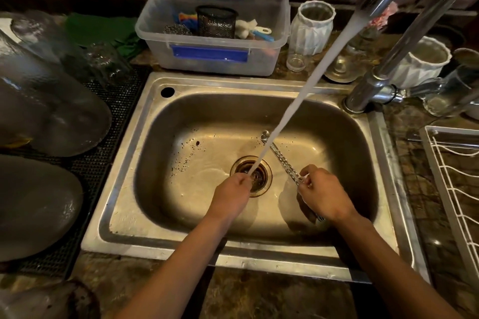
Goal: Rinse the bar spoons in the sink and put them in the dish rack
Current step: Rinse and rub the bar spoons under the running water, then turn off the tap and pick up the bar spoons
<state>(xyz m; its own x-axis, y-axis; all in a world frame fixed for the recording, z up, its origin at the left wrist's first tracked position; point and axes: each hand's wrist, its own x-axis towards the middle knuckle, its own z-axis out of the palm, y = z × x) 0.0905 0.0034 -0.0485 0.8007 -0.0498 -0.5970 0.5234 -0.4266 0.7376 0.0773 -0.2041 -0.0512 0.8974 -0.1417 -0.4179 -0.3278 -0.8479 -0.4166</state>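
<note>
While the tap runs: rinse step in hand, nothing yet racked.

Head view: right hand [322,193] is closed around the twisted stems of the bar spoons [282,160], bowls pointing up-sink just beside the stream [298,114]. Left hand [233,195] is curled under the water over the drain [251,176]; whether it holds anything, I cannot tell (fingers hidden). Next, probably: swing the bowls into the stream, then carry right to the dish rack [451,189].

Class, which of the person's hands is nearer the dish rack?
Right. The right hand holds the bar spoons toward the dish rack side; the left hand is over the drain, farther away.
</note>
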